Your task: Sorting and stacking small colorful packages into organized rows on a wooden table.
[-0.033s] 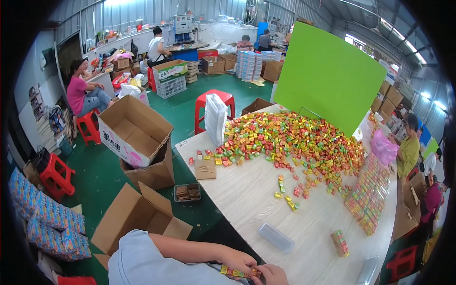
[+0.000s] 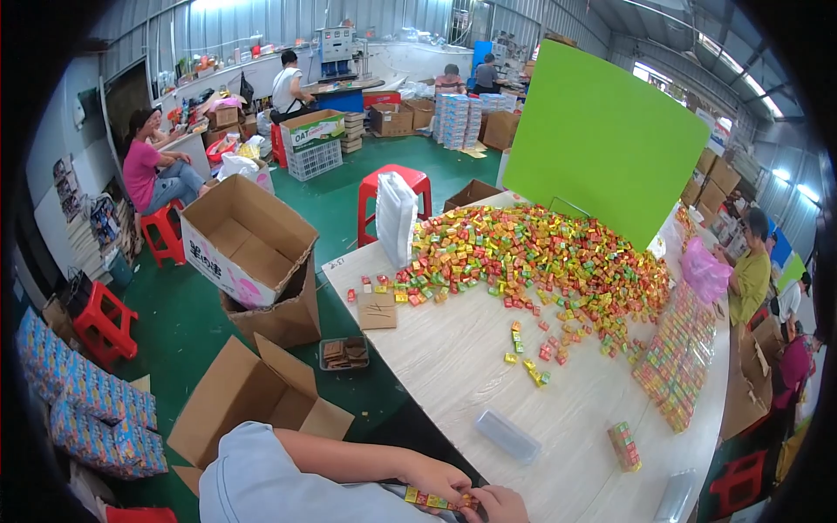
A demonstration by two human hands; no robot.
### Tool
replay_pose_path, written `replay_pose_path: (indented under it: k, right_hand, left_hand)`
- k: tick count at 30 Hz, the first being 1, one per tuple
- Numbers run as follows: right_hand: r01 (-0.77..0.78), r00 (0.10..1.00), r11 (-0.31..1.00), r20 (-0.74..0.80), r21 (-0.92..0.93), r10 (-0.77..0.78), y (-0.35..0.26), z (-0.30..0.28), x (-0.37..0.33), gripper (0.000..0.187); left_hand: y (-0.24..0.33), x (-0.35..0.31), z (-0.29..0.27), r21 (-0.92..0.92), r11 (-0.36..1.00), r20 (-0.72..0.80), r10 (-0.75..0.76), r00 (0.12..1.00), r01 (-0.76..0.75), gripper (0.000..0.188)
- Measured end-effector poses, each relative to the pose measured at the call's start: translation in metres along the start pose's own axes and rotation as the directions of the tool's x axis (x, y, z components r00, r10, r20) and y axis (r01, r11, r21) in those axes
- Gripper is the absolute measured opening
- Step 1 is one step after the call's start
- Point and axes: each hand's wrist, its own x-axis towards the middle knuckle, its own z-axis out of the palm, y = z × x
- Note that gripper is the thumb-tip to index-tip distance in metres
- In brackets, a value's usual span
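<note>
At the table's near edge, my left hand [image 2: 436,478] is closed on a row of small colourful wrapped cubes [image 2: 420,499], mostly yellow and red. My right hand [image 2: 503,504] meets it at the row's right end, fingers pinched on the cubes there; the lower picture edge cuts this hand off. An empty clear plastic tray [image 2: 508,436] lies on the table ahead of my hands. Off to the right rests a clear pack filled with cubes [image 2: 624,446]. A large heap of loose cubes [image 2: 540,261] covers the far part of the table.
Filled clear packs [image 2: 676,357] are stacked at the table's right. A green board [image 2: 606,139] stands behind the heap, white trays [image 2: 396,218] left of it. Open cartons [image 2: 248,392] and red stools [image 2: 105,322] occupy the floor at left. A person in yellow-green [image 2: 751,270] stands at right.
</note>
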Motion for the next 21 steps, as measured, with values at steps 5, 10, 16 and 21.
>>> replay_pose_path:
  k: [5,10,16,21]
  right_hand:
    - [0.009,1.000,1.000,0.006,-0.025,-0.009,-0.002,-0.001,0.002,0.024]
    - [-0.002,1.000,0.998,0.002,-0.062,0.003,-0.005,0.001,0.007,0.027]
    - [0.005,1.000,0.992,0.006,-0.126,-0.005,-0.005,0.011,0.015,0.030]
    - [-0.035,0.999,0.981,0.026,-0.192,0.040,-0.015,0.014,0.029,0.032]
  left_hand:
    - [-0.008,0.003,-0.002,-0.031,0.999,0.016,-0.006,1.000,0.007,0.028]
    - [-0.012,0.000,-0.006,-0.102,0.994,0.011,0.025,1.000,-0.024,0.028]
    - [-0.027,0.000,-0.021,-0.172,0.985,0.038,0.041,0.998,-0.034,0.029]
    - [-0.038,0.000,-0.026,-0.221,0.970,-0.015,0.105,0.994,-0.106,0.027]
